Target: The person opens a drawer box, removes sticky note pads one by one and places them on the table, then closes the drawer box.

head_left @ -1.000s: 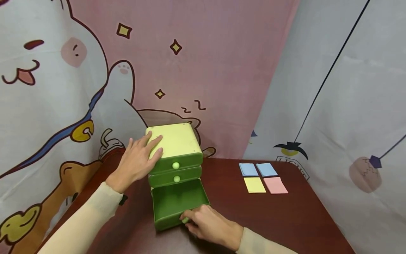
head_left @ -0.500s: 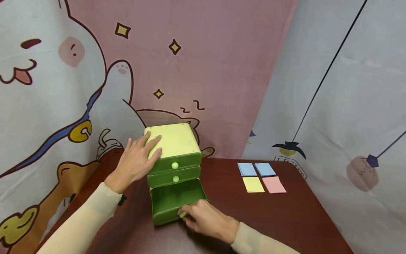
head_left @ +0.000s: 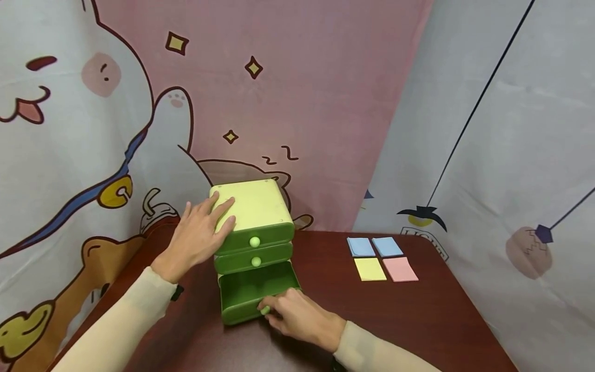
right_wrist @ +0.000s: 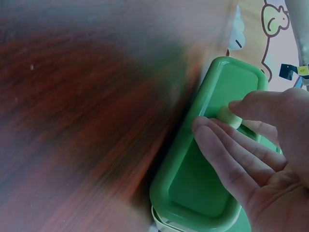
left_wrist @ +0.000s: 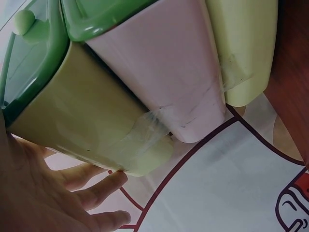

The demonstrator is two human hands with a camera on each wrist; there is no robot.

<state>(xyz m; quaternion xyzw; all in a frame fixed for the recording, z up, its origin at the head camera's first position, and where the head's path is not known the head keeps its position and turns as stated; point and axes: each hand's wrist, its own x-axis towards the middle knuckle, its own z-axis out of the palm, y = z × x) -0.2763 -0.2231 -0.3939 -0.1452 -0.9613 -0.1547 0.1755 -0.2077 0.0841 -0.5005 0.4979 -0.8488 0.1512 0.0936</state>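
A small three-drawer cabinet [head_left: 260,201] with a pale yellow top and green drawer fronts stands on the table. Its bottom drawer [head_left: 246,289] is pulled out, and the part of its inside that shows is bare green. My right hand [head_left: 302,318] pinches that drawer's round light-green knob [right_wrist: 229,117] between thumb and fingers. On the cabinet's top left edge rests my left hand [head_left: 195,235], fingers spread. The left wrist view shows the cabinet's side, with a yellow upper casing [left_wrist: 96,111], a pink middle one [left_wrist: 169,63] and clear tape across them.
Right of the cabinet lie two blue sticky-note pads [head_left: 361,247], a yellow pad [head_left: 370,269] and a pink pad [head_left: 401,269] on the dark red-brown table [head_left: 441,310]. A cartoon-printed cloth [head_left: 316,103] hangs close behind the table.
My right hand has pushed the bottom drawer partway inward, away from me, still holding its knob. The left hand stays on the cabinet's top. The head view has shifted slightly.
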